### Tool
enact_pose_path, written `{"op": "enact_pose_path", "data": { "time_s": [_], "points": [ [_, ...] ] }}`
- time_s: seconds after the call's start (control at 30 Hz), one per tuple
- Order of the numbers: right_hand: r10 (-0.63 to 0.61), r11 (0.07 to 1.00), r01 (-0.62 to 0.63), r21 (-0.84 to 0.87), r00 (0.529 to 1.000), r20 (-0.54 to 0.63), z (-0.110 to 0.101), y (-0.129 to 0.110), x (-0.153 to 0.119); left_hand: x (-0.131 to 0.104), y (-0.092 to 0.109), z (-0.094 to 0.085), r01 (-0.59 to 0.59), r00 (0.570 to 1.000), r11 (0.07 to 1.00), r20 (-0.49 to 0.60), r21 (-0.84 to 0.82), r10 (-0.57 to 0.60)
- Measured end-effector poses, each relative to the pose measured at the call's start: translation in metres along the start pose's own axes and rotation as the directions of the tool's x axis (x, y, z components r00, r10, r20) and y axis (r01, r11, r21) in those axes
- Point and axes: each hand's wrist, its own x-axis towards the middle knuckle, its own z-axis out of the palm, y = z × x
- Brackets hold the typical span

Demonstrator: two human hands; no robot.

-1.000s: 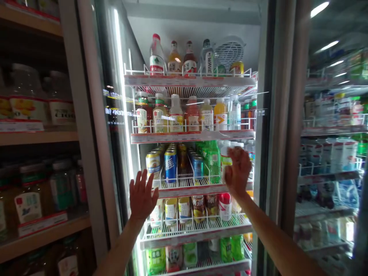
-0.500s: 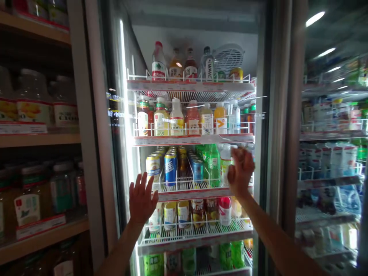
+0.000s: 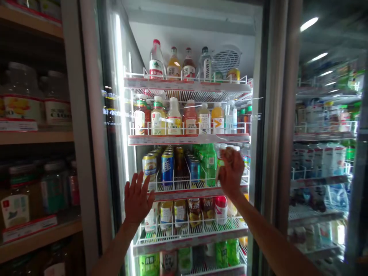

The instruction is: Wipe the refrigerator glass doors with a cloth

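My left hand (image 3: 138, 197) is raised with its fingers spread, palm toward the glass door (image 3: 110, 115) of a lit drinks cooler. Whether the palm touches the glass I cannot tell. My right hand (image 3: 232, 174) is closed around a crumpled brownish cloth (image 3: 227, 154), partly hidden by the fingers, and is held up against or close to the glass. Behind it, a green bottle (image 3: 209, 159) stands on the middle shelf. Near my left fingertips, behind the glass, are a blue can (image 3: 167, 168) and a yellow-and-white can (image 3: 149, 165).
Wire shelves (image 3: 188, 140) inside the cooler carry bottles, cans and packs. Metal door frames (image 3: 283, 115) stand on the right, before another stocked cooler (image 3: 322, 134). At left, wooden shelves (image 3: 37, 137) hold bottles and jars. Light reflections lie on the glass.
My right hand has moved left across the glass with the cloth in it. My left hand keeps nearly the same place. The view has shifted slightly.
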Motion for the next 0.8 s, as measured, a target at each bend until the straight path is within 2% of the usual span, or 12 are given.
{"op": "enact_pose_path", "data": {
  "time_s": [0.07,0.1,0.17,0.2,0.27,0.33,0.4,0.47,0.57,0.63,0.7,0.8],
  "points": [
    [-0.153,0.988,0.15,0.047,0.985,0.084,0.004,-0.03,-0.009,0.0,0.0,0.0,0.002,1.0,1.0,-0.001,0.0,-0.002],
    [-0.219,0.975,0.212,0.068,0.968,0.12,0.006,-0.038,-0.012,0.0,0.0,-0.001,0.001,1.0,1.0,0.0,0.0,-0.001],
    [-0.256,0.966,0.249,0.069,0.958,0.127,0.005,-0.031,-0.012,0.0,0.0,-0.001,0.002,1.0,1.0,0.005,0.004,-0.002],
    [-0.223,0.975,0.22,0.043,0.97,0.098,0.003,-0.016,-0.009,0.0,0.0,-0.001,0.002,1.0,1.0,0.008,0.008,-0.002],
    [-0.081,0.996,0.081,-0.045,0.997,-0.002,0.0,0.023,0.006,-0.001,0.0,0.0,0.004,1.0,1.0,0.018,0.014,-0.004],
    [0.066,0.989,-0.081,-0.121,0.99,-0.123,0.0,0.055,0.023,-0.002,0.0,0.001,0.012,1.0,1.0,0.021,0.009,-0.012],
    [0.137,0.979,-0.16,-0.129,0.975,-0.176,0.002,0.06,0.035,-0.002,0.0,0.001,0.022,1.0,1.0,0.014,-0.009,-0.022],
    [0.107,0.988,-0.12,-0.093,0.985,-0.134,0.006,0.037,0.035,-0.002,0.0,0.001,0.032,0.999,0.999,0.009,-0.019,-0.032],
    [-0.1,0.995,0.1,-0.004,0.995,0.019,0.011,-0.014,0.019,-0.002,0.0,0.0,0.026,1.0,1.0,0.018,-0.011,-0.025],
    [-0.213,0.977,0.21,0.033,0.972,0.099,0.011,-0.028,0.011,-0.001,-0.001,0.0,0.009,1.0,1.0,0.02,-0.004,-0.009],
    [-0.205,0.979,0.206,0.0,0.975,0.089,0.008,-0.013,0.012,-0.001,-0.001,0.0,-0.007,1.0,1.0,0.008,0.003,0.007],
    [0.007,0.996,-0.013,-0.093,0.998,-0.066,0.002,0.038,0.031,-0.002,-0.002,0.001,-0.005,1.0,1.0,0.0,0.006,0.005]
  ]
}}
